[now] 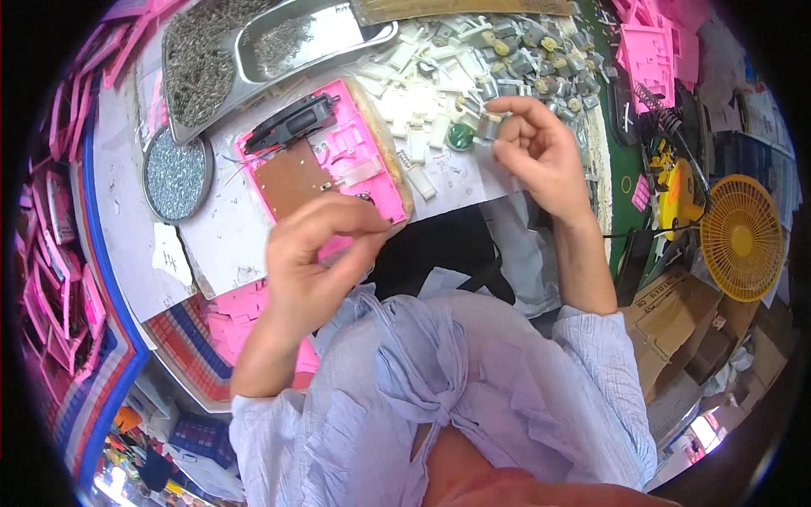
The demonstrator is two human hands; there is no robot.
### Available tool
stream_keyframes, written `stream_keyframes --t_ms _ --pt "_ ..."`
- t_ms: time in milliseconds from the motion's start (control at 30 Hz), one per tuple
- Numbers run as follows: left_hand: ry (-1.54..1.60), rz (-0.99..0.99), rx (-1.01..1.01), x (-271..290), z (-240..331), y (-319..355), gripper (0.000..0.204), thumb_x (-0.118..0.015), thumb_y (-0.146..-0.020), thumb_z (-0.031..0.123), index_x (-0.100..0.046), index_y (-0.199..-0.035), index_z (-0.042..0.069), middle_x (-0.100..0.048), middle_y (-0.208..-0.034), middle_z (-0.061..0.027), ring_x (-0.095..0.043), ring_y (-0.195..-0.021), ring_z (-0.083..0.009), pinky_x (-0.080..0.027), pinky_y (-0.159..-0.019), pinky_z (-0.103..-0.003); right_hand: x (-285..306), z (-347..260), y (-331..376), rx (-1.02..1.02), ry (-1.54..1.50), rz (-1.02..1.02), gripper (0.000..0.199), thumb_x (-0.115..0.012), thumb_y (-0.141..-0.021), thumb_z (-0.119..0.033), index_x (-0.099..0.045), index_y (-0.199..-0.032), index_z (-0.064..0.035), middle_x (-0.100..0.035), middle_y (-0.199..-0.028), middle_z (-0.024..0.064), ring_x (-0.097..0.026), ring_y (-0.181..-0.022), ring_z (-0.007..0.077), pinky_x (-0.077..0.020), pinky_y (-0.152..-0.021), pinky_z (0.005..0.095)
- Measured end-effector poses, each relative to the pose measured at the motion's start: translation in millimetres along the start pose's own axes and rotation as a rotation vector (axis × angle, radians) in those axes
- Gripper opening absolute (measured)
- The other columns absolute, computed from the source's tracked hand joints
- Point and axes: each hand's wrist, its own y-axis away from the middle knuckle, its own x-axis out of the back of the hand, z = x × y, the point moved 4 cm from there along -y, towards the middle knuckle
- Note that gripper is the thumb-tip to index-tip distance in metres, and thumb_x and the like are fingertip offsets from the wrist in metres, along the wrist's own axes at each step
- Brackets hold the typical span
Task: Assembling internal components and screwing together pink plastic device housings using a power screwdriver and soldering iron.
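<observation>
Head view: cluttered white worktable (228, 245), left fingers (355, 221) pinching pink casing (338, 160), right fingers (507, 127) around small motor (488, 127).

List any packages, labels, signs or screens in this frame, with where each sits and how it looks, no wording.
Cardboard boxes: lower right, below the yellow fan; brown, flattened or open, dark print on one flap.
Paper scrap: on the table's left part, below the round dish of screws; white, torn, irregular.
No screens or signs can be made out.
</observation>
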Motion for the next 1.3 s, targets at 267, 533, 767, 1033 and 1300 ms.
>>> stream_keyframes --t_ms 267,533,767,1033,1300 --pt "0.086 0.168 0.105 -24.0 -20.3 24.8 0.030 -0.074 -0.088 -0.003 -0.061 -0.115 -0.001 -0.071 -0.097 -0.0114 -0.072 -0.092 -0.0167 -0.059 -0.079 -0.029 -80.7 -4.0 25.2 -0.341 -0.796 -0.311 0.046 -0.064 -0.094 -0.001 -0.051 -0.137 -0.0001 -0.063 -0.082 0.0055 -0.058 -0.064 0.0094 -0.0408 -0.052 0.0187" --pt "0.170 0.160 0.107 -18.1 -23.6 32.1 0.036 -0.073 -0.090 -0.005 -0.054 -0.120 0.001 -0.068 -0.104 -0.0099 -0.070 -0.097 -0.0148 -0.058 -0.083 -0.028 -94.9 -11.1 25.0 -0.401 -0.886 -0.395 0.047 -0.063 -0.093 0.000 -0.050 -0.138 0.0016 -0.060 -0.079 0.0043 -0.057 -0.064 0.0094 -0.0410 -0.051 0.0190" --pt "0.206 0.211 0.113 -15.8 -22.4 38.3 0.034 -0.074 -0.089 -0.004 -0.056 -0.118 0.001 -0.070 -0.101 -0.0092 -0.070 -0.092 -0.0145 -0.058 -0.082 -0.028 -93.3 -19.2 28.2 -0.146 -0.433 -0.321 0.046 -0.065 -0.091 0.003 -0.052 -0.135 0.0010 -0.060 -0.082 0.0025 -0.055 -0.062 0.0067 -0.0407 -0.051 0.0197" --pt "-0.382 0.196 -0.306 -3.6 -8.4 33.1 0.024 -0.078 -0.080 -0.004 -0.066 -0.100 0.003 -0.071 -0.092 -0.0113 -0.071 -0.082 -0.0265 -0.055 -0.071 -0.035 -85.2 -45.6 9.6 0.220 0.096 -0.357 0.051 -0.079 -0.080 -0.001 -0.063 -0.128 -0.0028 -0.072 -0.102 0.0102 -0.071 -0.084 0.0182 -0.0585 -0.068 0.0271" --pt "-0.181 0.203 -0.206 2.4 -11.5 31.7 0.020 -0.076 -0.080 -0.005 -0.066 -0.096 0.002 -0.071 -0.093 -0.0115 -0.070 -0.080 -0.0282 -0.055 -0.073 -0.036 -86.0 -47.4 9.7 0.549 0.196 -0.378 0.031 -0.078 -0.079 0.001 -0.070 -0.108 -0.0017 -0.072 -0.099 0.0120 -0.071 -0.081 0.0232 -0.0596 -0.070 0.0315"
